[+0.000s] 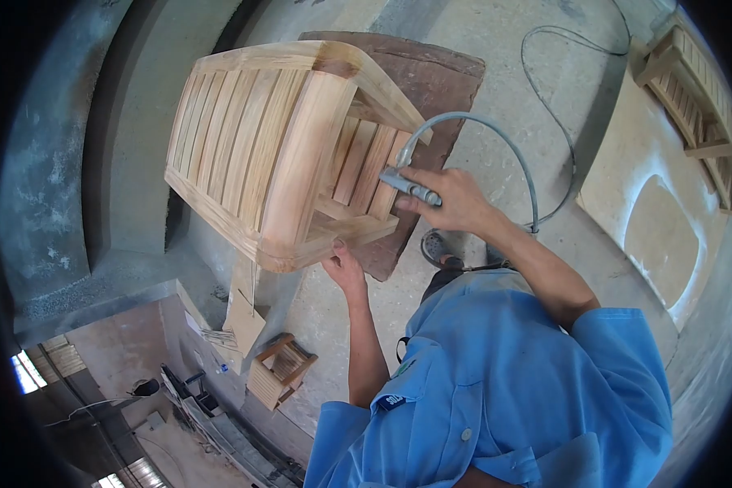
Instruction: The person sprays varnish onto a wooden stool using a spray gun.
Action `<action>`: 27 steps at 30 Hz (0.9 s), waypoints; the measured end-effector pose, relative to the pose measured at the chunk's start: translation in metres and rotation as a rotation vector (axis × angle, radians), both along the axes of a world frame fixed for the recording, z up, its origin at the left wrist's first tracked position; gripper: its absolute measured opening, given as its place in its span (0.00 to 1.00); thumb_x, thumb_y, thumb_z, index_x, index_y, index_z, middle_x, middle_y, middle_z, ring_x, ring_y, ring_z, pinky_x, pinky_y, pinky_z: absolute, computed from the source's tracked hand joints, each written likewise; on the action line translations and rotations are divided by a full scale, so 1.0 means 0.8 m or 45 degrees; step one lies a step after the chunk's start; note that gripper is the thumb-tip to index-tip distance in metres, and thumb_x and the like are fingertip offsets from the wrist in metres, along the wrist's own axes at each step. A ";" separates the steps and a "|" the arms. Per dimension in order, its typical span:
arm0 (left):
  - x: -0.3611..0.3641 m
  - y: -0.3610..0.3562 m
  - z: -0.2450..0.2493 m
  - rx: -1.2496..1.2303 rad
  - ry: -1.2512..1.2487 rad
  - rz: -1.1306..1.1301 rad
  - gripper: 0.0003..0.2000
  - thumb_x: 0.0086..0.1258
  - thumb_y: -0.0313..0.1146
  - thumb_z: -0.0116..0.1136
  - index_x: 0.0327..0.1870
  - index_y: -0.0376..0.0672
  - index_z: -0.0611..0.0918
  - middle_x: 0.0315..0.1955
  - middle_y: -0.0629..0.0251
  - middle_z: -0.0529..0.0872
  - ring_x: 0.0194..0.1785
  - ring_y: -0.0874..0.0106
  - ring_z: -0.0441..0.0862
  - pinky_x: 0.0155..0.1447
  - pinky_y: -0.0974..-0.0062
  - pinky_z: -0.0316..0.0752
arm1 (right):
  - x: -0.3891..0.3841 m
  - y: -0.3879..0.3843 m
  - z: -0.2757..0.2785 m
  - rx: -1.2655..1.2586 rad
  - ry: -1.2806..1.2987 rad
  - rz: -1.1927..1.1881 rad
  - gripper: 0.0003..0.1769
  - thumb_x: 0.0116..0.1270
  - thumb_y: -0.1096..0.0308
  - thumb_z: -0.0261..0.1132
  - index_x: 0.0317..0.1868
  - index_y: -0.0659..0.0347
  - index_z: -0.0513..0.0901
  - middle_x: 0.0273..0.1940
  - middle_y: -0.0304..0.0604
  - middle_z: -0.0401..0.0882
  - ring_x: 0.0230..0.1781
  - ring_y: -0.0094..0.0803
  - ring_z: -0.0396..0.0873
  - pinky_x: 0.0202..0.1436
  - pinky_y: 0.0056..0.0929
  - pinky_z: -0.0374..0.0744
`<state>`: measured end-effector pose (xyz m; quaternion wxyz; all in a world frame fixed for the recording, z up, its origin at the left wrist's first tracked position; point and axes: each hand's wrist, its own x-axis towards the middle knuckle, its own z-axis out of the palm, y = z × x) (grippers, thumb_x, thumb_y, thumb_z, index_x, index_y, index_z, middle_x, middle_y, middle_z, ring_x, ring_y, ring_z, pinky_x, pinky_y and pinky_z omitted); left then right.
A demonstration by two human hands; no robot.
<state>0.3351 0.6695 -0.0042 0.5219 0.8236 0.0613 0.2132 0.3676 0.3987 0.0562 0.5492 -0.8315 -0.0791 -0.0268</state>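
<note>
A slatted chair of bare wood (289,163) is tipped over in front of me, its slats facing up and left. My left hand (346,267) grips the chair's lower edge near a rounded corner; some fingers are hidden behind the wood. My right hand (447,199) is closed around a grey spray gun (411,187) beside the chair's open frame. From the gun a grey hose (504,130) arches up and back toward my right forearm. Darker inner slats (366,163) show through the frame close to the gun.
A brown sheet (455,77) lies under the chair. A thin hose (573,146) snakes over the concrete floor. At right, a board (655,220) with a whitish outline holds another slatted wooden piece (699,106). A small wooden stool (281,372) stands lower left. My shoe (437,248) is near the sheet.
</note>
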 end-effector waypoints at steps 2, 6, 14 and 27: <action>-0.001 0.005 -0.008 0.008 -0.007 0.001 0.22 0.78 0.51 0.50 0.44 0.35 0.72 0.38 0.67 0.74 0.44 0.75 0.69 0.52 0.75 0.67 | -0.006 0.002 -0.006 0.026 -0.066 0.070 0.28 0.60 0.52 0.72 0.55 0.62 0.83 0.33 0.55 0.85 0.29 0.51 0.84 0.34 0.39 0.79; 0.010 0.027 -0.010 0.029 0.069 0.147 0.21 0.78 0.47 0.50 0.49 0.33 0.74 0.45 0.61 0.77 0.50 0.72 0.73 0.58 0.71 0.68 | -0.024 -0.013 -0.024 0.074 -0.098 0.093 0.28 0.59 0.55 0.72 0.56 0.63 0.82 0.34 0.55 0.85 0.31 0.50 0.84 0.35 0.39 0.79; 0.137 0.101 0.190 -0.289 0.160 0.287 0.37 0.71 0.60 0.52 0.68 0.35 0.68 0.62 0.53 0.73 0.63 0.61 0.73 0.65 0.59 0.71 | -0.053 -0.050 -0.011 0.398 -0.250 -0.170 0.26 0.61 0.66 0.68 0.60 0.67 0.79 0.40 0.51 0.86 0.36 0.35 0.85 0.43 0.30 0.80; 0.294 0.190 0.360 -0.116 0.511 0.159 0.48 0.65 0.77 0.37 0.76 0.48 0.54 0.70 0.48 0.62 0.71 0.52 0.64 0.67 0.45 0.66 | -0.007 -0.003 0.049 0.650 -0.507 -0.252 0.26 0.57 0.74 0.70 0.59 0.61 0.80 0.45 0.50 0.86 0.40 0.39 0.87 0.45 0.31 0.82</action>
